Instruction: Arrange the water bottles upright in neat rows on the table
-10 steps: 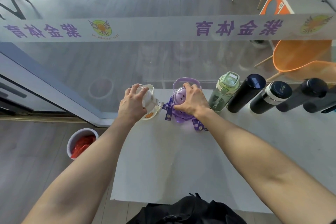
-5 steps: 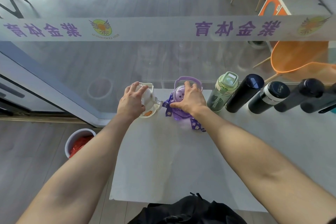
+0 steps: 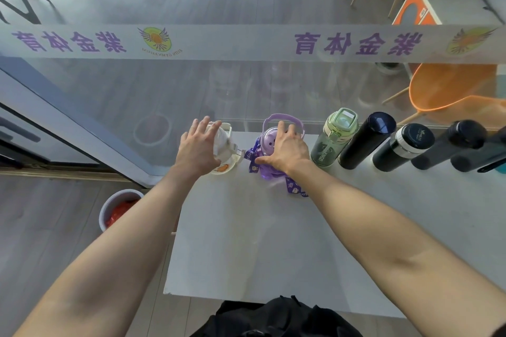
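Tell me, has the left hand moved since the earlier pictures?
Yes. The left hand has opened its grip and lifted slightly off the white bottle, which stays by the table edge.

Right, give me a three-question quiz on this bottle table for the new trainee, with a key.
1. True or false: the left hand is over the white bottle at the left end of the row.
2. Multiple choice: which bottle is under the right hand? A) the green bottle B) the purple bottle C) a black bottle
3. Fill in: the bottle standing directly right of the purple bottle is ____ in colour.

Key
1. True.
2. B; a printed purple strap trails from it onto the table.
3. Green: the green bottle, with black bottles beyond it.
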`<control>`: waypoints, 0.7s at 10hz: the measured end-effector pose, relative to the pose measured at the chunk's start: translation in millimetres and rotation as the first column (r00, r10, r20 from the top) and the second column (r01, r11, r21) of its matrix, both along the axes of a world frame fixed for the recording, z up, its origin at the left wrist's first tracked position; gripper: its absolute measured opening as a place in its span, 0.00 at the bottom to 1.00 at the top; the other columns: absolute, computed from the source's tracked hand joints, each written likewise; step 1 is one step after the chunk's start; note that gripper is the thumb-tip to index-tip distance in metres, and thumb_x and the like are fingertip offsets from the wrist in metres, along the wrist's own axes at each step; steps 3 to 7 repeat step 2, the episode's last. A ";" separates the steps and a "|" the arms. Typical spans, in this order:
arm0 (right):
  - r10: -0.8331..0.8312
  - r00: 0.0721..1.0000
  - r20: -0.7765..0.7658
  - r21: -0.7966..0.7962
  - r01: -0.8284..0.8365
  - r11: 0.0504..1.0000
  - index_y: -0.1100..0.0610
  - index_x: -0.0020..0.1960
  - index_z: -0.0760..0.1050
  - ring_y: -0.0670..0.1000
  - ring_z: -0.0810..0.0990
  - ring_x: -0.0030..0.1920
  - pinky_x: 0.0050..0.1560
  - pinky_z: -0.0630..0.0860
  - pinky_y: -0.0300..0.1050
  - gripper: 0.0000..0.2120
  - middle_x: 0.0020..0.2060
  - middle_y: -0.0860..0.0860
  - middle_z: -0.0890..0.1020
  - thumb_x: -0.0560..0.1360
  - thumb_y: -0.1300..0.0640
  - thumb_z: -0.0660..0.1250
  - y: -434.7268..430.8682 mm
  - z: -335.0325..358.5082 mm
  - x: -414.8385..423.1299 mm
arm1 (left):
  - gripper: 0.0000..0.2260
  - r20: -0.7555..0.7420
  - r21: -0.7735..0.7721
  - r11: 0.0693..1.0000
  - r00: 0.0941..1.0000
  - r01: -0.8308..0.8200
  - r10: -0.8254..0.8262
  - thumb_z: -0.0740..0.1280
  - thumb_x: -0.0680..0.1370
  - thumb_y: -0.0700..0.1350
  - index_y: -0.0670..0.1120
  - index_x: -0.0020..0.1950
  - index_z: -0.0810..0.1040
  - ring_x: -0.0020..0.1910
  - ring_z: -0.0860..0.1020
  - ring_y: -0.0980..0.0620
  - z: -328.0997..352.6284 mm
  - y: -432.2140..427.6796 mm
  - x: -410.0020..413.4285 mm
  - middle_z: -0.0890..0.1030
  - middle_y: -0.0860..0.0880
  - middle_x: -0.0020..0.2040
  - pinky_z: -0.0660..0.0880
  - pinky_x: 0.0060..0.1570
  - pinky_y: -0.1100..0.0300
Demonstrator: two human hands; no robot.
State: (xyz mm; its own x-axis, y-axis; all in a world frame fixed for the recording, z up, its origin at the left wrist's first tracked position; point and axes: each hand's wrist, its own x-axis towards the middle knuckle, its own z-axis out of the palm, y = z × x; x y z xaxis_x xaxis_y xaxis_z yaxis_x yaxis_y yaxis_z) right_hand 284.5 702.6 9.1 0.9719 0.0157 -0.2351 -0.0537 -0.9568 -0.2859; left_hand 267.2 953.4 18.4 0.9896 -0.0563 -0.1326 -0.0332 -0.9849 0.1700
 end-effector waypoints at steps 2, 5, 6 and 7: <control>0.070 0.986 0.154 -0.021 -0.068 0.997 0.57 0.75 0.66 0.60 0.76 0.66 0.59 0.82 0.57 0.51 0.68 0.57 0.71 0.65 0.28 0.80 -21.2 3.9 -21.1 | 0.28 0.255 -0.028 0.998 0.966 0.060 -0.051 0.78 0.74 0.48 0.48 0.74 0.79 0.78 0.70 0.41 24.4 -20.3 -14.0 0.73 0.45 0.79 0.69 0.74 0.41; 0.070 0.986 0.154 -0.021 -0.068 0.997 0.57 0.75 0.66 0.60 0.76 0.66 0.59 0.82 0.57 0.51 0.68 0.57 0.71 0.65 0.28 0.80 -21.2 3.9 -21.1 | 0.28 0.255 -0.028 0.998 0.966 0.060 -0.051 0.78 0.74 0.48 0.48 0.74 0.79 0.78 0.70 0.41 24.4 -20.3 -14.0 0.73 0.45 0.79 0.69 0.74 0.41; 0.070 0.986 0.154 -0.021 -0.068 0.997 0.57 0.75 0.66 0.60 0.76 0.66 0.59 0.82 0.57 0.51 0.68 0.57 0.71 0.65 0.28 0.80 -21.2 3.9 -21.1 | 0.28 0.255 -0.028 0.998 0.966 0.060 -0.051 0.78 0.74 0.48 0.48 0.74 0.79 0.78 0.70 0.41 24.4 -20.3 -14.0 0.73 0.45 0.79 0.69 0.74 0.41; 0.070 0.986 0.154 -0.021 -0.068 0.997 0.57 0.75 0.66 0.60 0.76 0.66 0.59 0.82 0.57 0.51 0.68 0.57 0.71 0.65 0.28 0.80 -21.2 3.9 -21.1 | 0.28 0.255 -0.028 0.998 0.966 0.060 -0.051 0.78 0.74 0.48 0.48 0.74 0.79 0.78 0.70 0.41 24.4 -20.3 -14.0 0.73 0.45 0.79 0.69 0.74 0.41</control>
